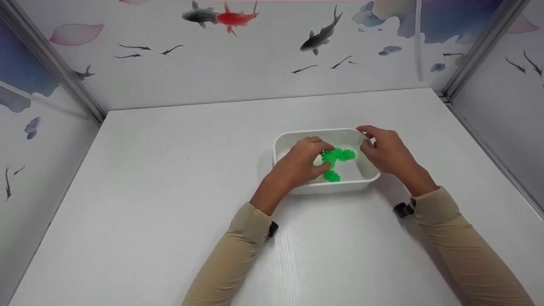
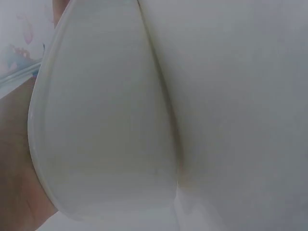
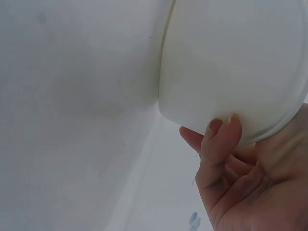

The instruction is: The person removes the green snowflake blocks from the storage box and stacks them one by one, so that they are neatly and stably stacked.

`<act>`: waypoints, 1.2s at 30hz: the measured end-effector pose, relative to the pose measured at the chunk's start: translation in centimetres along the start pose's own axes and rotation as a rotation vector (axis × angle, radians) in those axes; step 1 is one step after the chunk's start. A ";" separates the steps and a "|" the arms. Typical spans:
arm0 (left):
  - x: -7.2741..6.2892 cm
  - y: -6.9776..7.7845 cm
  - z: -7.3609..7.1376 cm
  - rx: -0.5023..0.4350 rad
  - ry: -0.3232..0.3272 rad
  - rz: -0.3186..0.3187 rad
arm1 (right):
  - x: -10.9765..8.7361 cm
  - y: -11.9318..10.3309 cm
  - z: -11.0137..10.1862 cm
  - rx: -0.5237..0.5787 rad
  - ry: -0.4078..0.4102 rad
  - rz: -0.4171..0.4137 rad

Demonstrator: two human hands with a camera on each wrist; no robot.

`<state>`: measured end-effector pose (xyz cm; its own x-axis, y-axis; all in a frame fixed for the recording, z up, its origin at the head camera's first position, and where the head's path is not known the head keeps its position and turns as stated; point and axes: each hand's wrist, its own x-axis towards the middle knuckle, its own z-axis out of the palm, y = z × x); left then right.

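Pinching a white, rounded plastic tray [image 1: 335,187] at right, right hand [image 1: 389,152] risks its sliding if slack; left hand [image 1: 299,162] at bumpy green clusters [image 1: 346,154], pinch cannot be told

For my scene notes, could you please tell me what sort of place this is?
Probably a partitioned work booth: a white table, printed panels on three sides, and metal posts at the back corners.
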<state>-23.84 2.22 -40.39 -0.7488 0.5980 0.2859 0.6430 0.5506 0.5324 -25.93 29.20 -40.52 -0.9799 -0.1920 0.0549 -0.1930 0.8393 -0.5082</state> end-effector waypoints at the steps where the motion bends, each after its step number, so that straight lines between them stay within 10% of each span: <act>1: -0.1 0.0 -0.2 -0.003 0.020 0.023 | 0.0 0.0 0.0 -0.001 0.002 0.003; 20: -3.7 -1.1 -5.2 -0.054 0.261 0.090 | -0.1 0.2 0.2 0.013 0.078 -0.007; 36: -7.8 -5.0 -7.2 -0.071 0.219 -0.037 | -0.2 -0.1 0.3 -0.004 0.065 0.023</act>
<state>-22.37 -9.39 -39.55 -0.7936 0.4336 0.4269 0.6074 0.5225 0.5984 -25.66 28.99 -40.76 -0.9854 -0.1392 0.0984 -0.1700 0.8451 -0.5069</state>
